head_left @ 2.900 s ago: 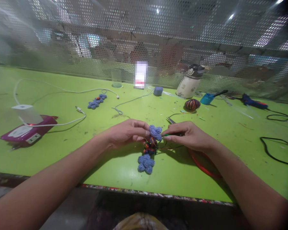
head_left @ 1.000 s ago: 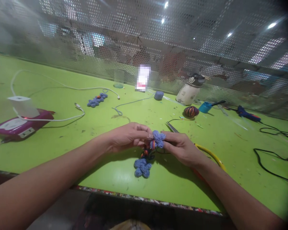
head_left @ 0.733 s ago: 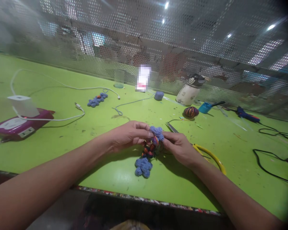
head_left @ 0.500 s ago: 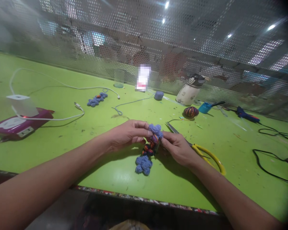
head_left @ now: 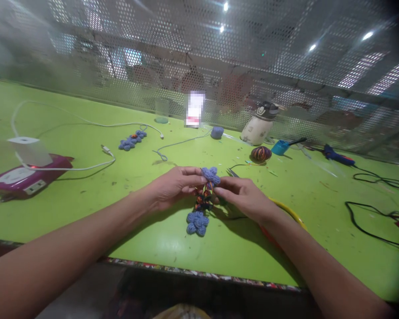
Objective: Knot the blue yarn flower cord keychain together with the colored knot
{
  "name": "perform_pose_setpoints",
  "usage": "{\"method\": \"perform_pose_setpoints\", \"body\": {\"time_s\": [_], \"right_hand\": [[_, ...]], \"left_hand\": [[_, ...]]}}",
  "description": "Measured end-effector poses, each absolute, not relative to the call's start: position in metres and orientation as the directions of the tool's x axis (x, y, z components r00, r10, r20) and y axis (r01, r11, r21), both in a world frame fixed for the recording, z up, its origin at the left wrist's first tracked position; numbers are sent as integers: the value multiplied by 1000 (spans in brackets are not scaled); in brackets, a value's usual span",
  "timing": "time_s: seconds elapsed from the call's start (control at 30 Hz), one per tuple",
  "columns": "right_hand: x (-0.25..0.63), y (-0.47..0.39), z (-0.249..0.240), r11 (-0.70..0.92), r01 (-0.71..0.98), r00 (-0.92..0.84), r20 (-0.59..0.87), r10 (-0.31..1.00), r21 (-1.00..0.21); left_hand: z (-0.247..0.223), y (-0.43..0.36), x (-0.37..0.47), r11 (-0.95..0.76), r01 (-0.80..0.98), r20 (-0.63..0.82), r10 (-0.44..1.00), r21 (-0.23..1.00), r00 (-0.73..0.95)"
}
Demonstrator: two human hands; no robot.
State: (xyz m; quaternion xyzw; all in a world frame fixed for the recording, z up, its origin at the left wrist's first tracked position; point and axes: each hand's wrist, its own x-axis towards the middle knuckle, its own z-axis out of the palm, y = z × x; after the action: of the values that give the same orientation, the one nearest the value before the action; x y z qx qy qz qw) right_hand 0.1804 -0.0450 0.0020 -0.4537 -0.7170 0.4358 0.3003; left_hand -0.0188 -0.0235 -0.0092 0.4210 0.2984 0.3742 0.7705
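Observation:
Between my hands is a strip of yarn flowers, with a blue flower [head_left: 210, 174] at its upper end. Below it are a dark multicoloured flower [head_left: 203, 200] and another blue flower [head_left: 197, 223] close over the table. My left hand [head_left: 174, 186] pinches the left edge of the upper blue flower. On the other side, the thumb and fingers of my right hand [head_left: 244, 197] close on its lower right edge, where orange yarn shows. Scissors with yellow handles [head_left: 287, 208] lie under my right hand and forearm, mostly hidden.
A multicoloured yarn ball [head_left: 261, 153] and a blue yarn ball [head_left: 217, 132] lie ahead. A finished-looking flower strip [head_left: 132, 140] is at left, near a purple power strip [head_left: 29, 175] with a white charger. Behind stand a kettle [head_left: 256, 126], a lit phone [head_left: 195, 108] and a glue gun [head_left: 339, 155].
The upper flower has turned so its blue petals face up more, and the strip sits slightly further left. My right hand has shifted left, covering more of the scissors.

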Motion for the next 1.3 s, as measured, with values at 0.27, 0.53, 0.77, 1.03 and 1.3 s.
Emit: {"method": "perform_pose_setpoints", "body": {"time_s": [0.27,0.53,0.77,1.03,1.3], "right_hand": [[163,-70,13,545,636,-294,481,826,-546],[145,-64,-9,467,635,-186,465,866,-615],[152,-84,22,108,356,-309,-7,951,-928],[172,-105,53,331,722,-398,26,917,-607],[160,-88,98,630,732,-577,255,776,-259]], "left_hand": [[-9,-25,-18,346,-360,-149,868,867,474],[-13,-23,-17,267,-364,-85,891,892,445],[-11,-22,-17,288,-359,-135,909,888,395],[-13,-21,-17,270,-336,-124,909,902,398],[-13,-26,-17,189,-221,-72,890,957,450]]}}
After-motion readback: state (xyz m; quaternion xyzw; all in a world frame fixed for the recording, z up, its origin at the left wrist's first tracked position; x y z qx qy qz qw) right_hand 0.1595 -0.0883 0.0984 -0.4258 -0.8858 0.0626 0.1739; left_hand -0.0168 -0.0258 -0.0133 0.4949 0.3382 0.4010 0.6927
